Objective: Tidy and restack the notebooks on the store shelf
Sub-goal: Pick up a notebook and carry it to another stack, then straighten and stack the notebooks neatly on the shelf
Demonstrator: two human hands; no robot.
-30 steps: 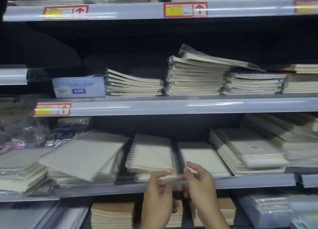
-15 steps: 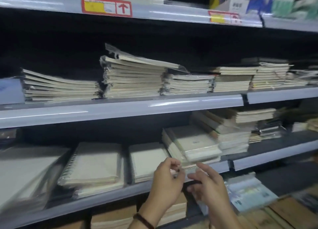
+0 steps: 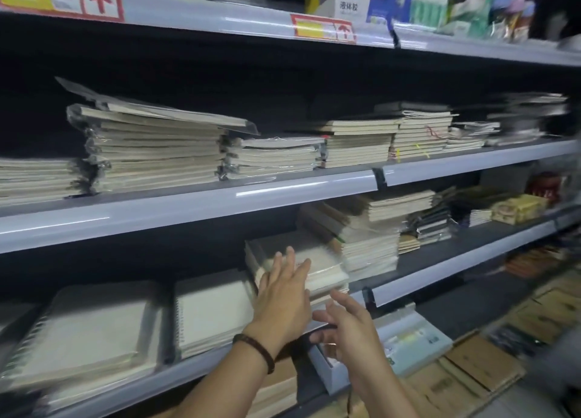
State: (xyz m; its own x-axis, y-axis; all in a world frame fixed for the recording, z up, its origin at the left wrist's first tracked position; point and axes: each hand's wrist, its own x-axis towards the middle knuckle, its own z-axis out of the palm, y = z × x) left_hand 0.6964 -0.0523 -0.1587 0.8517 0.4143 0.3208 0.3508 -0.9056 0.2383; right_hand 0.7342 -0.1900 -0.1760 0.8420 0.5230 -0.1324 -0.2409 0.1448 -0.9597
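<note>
Head view: a wrapped notebook stack is seen on the lower shelf, near its front edge. The left hand is stretched over the stack's left corner with straight fingers; because of blur, contact cannot be told. The right hand is held just below the shelf edge, fingers spread and loosely bent, nothing gripped. Spiral notebooks are laid to the left. More stacks are kept on the shelf above.
</note>
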